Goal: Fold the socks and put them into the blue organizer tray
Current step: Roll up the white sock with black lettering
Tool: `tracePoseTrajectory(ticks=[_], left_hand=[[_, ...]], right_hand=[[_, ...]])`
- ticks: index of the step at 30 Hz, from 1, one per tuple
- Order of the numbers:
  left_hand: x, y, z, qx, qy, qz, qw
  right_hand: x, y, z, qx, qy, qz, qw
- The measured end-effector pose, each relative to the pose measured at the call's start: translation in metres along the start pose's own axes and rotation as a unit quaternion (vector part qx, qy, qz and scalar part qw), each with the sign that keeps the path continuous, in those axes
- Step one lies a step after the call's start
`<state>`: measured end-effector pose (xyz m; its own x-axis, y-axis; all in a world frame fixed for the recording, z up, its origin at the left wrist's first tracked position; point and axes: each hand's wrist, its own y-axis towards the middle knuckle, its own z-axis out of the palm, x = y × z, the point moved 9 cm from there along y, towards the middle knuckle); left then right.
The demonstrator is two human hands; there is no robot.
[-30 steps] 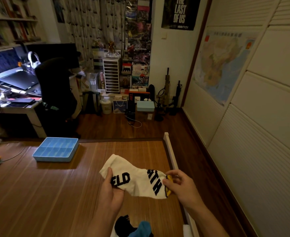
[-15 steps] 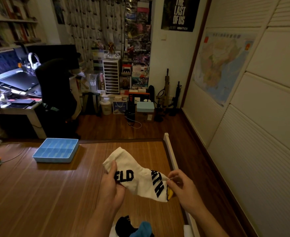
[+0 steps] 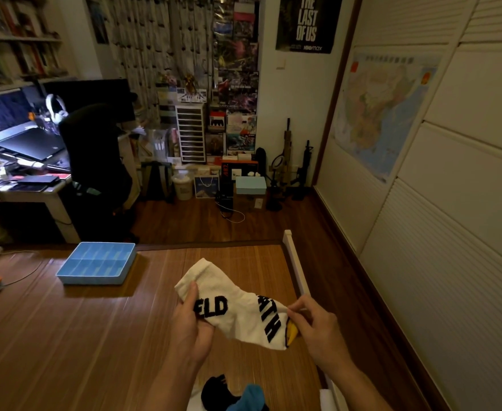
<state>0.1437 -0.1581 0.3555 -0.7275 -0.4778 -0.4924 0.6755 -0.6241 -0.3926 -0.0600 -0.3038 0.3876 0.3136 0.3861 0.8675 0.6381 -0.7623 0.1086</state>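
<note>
far left on the brown bamboo-slat mat (image 3: 95,336) sits the shallow light-blue plastic organizer tray (image 3: 91,280), gridded into compartments in which no sock shows.

right of it, and well apart from it, the left hand (image 3: 190,327) grips one end of the white knit sock with black block lettering (image 3: 238,315). the thumb lies on top of the fabric and the fingers curl beneath. the sock hangs in the air above the mat, stretched loosely between the two hands and touching nothing else. at its other end the right hand (image 3: 318,327) pinches the fabric between thumb and fingertips, just beside a small yellow patch (image 3: 292,333).

the sock looks light, soft and quite limp. it sags a little in the middle and will not hold any shape on its own. the knit should give good friction, so slipping seems unlikely, and nothing about it is fragile, though it will probably stretch if pulled. the two ends are the sensible places to hold it for folding. once it is doubled over, a grip across the middle of the bundle would likely stop it from springing open on the way to the tray.

low between the forearms lies a heap of black and bright blue socks (image 3: 232,393) - presumably waiting their turn.
</note>
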Motion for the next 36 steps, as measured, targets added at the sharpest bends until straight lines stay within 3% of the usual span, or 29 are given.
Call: tracePoseTrajectory(ticks=[4,9,15,22,26,36], left_hand=[[-0.001,0.003,-0.003,-0.003,0.024,0.005,1.0],[0.0,0.004,-0.005,-0.01,0.025,0.005,1.0],[0.002,0.005,-0.003,-0.005,0.02,-0.003,1.0],[-0.002,0.006,0.005,0.007,0.048,0.01,0.999],[-0.002,0.004,0.01,0.017,0.054,0.004,0.998],[0.007,-0.004,0.025,0.045,0.041,-0.023,0.998]], right_hand=[[-0.001,-0.003,0.008,0.015,-0.088,-0.029,0.996],[-0.005,-0.005,0.013,0.015,-0.107,-0.037,0.993],[-0.007,-0.002,0.013,0.023,-0.072,-0.023,0.997],[-0.03,0.001,0.024,0.086,0.116,0.111,0.983],[-0.037,0.0,0.027,0.09,0.11,0.121,0.982],[-0.048,0.008,0.019,0.01,0.107,0.138,0.985]])
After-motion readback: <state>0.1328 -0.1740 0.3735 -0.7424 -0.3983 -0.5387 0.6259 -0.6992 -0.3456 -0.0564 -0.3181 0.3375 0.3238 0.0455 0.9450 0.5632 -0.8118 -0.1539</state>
